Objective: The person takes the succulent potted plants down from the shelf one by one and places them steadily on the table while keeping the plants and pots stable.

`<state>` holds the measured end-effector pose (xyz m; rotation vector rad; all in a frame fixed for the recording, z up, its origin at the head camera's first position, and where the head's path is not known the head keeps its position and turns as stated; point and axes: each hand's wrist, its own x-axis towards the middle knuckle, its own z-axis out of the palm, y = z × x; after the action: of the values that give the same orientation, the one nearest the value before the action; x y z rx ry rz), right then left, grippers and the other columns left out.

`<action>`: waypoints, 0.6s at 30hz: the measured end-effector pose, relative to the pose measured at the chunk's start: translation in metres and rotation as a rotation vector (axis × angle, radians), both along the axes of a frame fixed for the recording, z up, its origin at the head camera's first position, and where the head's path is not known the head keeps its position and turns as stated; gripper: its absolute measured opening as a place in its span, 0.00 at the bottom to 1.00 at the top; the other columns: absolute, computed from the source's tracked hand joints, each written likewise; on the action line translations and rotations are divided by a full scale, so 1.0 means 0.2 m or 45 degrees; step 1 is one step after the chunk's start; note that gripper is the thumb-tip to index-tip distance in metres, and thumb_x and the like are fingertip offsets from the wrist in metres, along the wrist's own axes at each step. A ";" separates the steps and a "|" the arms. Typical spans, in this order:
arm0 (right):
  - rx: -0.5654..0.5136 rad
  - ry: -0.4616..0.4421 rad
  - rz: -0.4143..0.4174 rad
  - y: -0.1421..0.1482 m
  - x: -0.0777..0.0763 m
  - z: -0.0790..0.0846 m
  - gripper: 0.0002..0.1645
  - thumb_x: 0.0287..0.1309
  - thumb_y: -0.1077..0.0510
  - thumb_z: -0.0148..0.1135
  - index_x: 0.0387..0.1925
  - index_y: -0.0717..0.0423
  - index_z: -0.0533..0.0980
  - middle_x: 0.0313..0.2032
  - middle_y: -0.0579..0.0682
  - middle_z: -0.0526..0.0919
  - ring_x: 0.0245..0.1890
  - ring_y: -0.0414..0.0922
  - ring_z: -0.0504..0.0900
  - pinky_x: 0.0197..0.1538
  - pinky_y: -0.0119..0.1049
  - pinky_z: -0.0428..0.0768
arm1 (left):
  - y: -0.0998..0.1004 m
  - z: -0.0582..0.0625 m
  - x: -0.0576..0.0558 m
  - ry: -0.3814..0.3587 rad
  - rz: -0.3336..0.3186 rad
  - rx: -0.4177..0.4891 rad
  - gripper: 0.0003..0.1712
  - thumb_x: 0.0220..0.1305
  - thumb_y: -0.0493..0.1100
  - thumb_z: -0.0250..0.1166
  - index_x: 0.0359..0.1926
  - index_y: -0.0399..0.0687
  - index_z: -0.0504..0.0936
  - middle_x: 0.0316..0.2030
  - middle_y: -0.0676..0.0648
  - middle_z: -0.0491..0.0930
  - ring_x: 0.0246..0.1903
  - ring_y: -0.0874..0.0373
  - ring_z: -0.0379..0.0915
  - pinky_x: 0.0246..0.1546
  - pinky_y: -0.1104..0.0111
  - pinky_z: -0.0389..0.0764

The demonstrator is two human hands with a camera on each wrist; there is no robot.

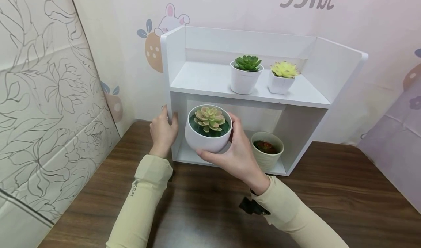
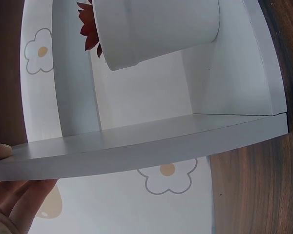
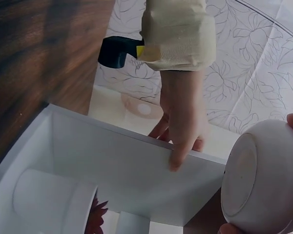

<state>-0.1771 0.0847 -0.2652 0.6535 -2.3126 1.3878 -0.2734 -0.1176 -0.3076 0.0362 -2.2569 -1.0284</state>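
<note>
My right hand holds a round white pot with a pale green, pink-edged succulent, in front of the white shelf's lower opening. Thumb and fingers span the pot, whose underside shows in the right wrist view. At the left, my left hand grips the edge of the shelf's side panel, thumb on the inner face, fingers outside. Inside the lower compartment, a white pot with red pointed leaves stands near that panel in the wrist views; the held pot hides that area from the head view.
The upper shelf board carries a dark green succulent in a white pot and a yellow-green one in a square pot. A ribbed cream pot stands lower right. Underneath is a dark wooden table, with patterned walls behind.
</note>
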 end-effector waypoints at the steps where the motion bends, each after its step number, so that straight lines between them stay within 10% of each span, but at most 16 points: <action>1: 0.001 -0.004 0.005 0.00 0.00 0.00 0.61 0.32 0.51 0.82 0.67 0.51 0.56 0.59 0.45 0.70 0.54 0.42 0.74 0.55 0.44 0.73 | 0.00 0.00 0.00 -0.001 0.001 0.000 0.23 0.68 0.43 0.57 0.59 0.36 0.73 0.48 0.31 0.81 0.42 0.36 0.82 0.41 0.49 0.81; 18: 0.095 -0.034 -0.001 0.01 0.01 -0.09 0.61 0.27 0.49 0.83 0.64 0.52 0.59 0.58 0.46 0.71 0.55 0.43 0.73 0.57 0.46 0.71 | 0.00 -0.01 0.00 0.051 -0.018 0.000 0.19 0.67 0.43 0.57 0.55 0.35 0.76 0.47 0.31 0.81 0.43 0.35 0.81 0.41 0.46 0.80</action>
<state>-0.1750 0.0859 -0.2833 0.6596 -2.3948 1.3234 -0.2743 -0.1185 -0.3092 -0.0008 -2.2236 -1.0281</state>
